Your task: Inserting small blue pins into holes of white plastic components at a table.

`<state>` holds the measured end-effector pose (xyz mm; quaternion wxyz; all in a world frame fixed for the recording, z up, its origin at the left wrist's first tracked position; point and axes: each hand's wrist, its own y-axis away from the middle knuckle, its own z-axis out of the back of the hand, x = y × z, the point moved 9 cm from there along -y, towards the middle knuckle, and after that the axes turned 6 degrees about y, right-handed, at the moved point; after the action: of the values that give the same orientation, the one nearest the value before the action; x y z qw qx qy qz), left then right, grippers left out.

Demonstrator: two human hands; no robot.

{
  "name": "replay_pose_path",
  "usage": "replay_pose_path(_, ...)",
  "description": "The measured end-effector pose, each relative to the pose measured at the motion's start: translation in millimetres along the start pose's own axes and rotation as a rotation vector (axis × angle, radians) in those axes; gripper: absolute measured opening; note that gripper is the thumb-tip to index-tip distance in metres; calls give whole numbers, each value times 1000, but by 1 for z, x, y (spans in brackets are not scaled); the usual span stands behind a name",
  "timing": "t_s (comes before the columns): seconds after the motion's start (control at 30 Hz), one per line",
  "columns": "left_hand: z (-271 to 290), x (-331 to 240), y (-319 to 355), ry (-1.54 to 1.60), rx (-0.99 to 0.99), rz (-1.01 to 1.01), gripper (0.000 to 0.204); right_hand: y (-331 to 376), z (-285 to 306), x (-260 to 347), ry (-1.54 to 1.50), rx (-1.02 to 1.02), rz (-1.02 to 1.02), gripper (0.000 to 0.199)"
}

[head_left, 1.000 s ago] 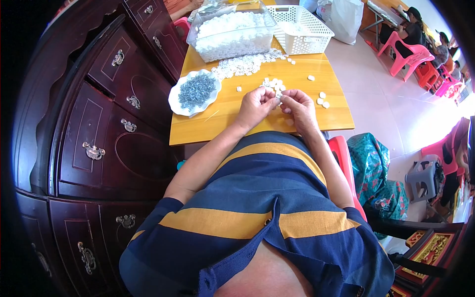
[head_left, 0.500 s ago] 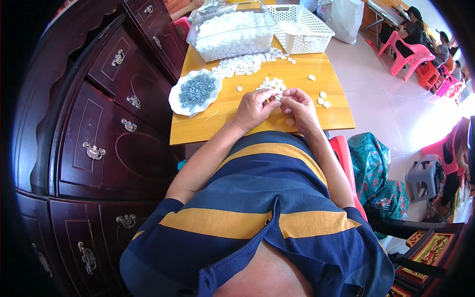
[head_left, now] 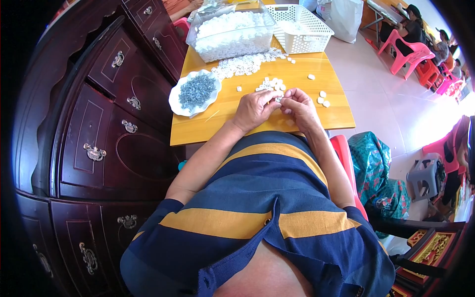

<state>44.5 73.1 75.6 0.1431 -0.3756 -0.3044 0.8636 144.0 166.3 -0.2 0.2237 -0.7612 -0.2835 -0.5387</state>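
Note:
Over the near part of the wooden table, my left hand [head_left: 255, 109] and my right hand [head_left: 301, 110] meet fingertip to fingertip. Between them they pinch a small white plastic piece [head_left: 278, 99], partly covered by the fingers; its detail is too small to make out. Just beyond my hands lies a small cluster of white pieces [head_left: 271, 84]. Several round white pieces [head_left: 321, 98] lie to the right of my right hand. Left of my left hand stands a white scalloped dish [head_left: 174, 103] heaped with small grey-blue metallic-looking parts [head_left: 198, 91].
A clear plastic bin [head_left: 234, 54] full of white pieces stands at the back, with loose pieces [head_left: 237, 66] spilled before it. Beside it is a white perforated basket [head_left: 308, 44]. A dark wooden cabinet [head_left: 94, 173] borders the left. Green bags [head_left: 376, 168] sit on the floor at right.
Both hands stay in the same place, with only a slight shift of the fingers around the small white piece. Nothing else has visibly moved.

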Motion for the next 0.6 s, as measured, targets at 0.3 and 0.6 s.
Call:
replay_pose_path(0.3, -1, 1, 0, -2, 22, 1, 21, -1, 0, -1, -15, 55, -8, 15)
replay_pose_path(0.6, -2, -2, -1, 8, 19, -41, 19, -1, -1, -2, -37, 70, -39, 14)
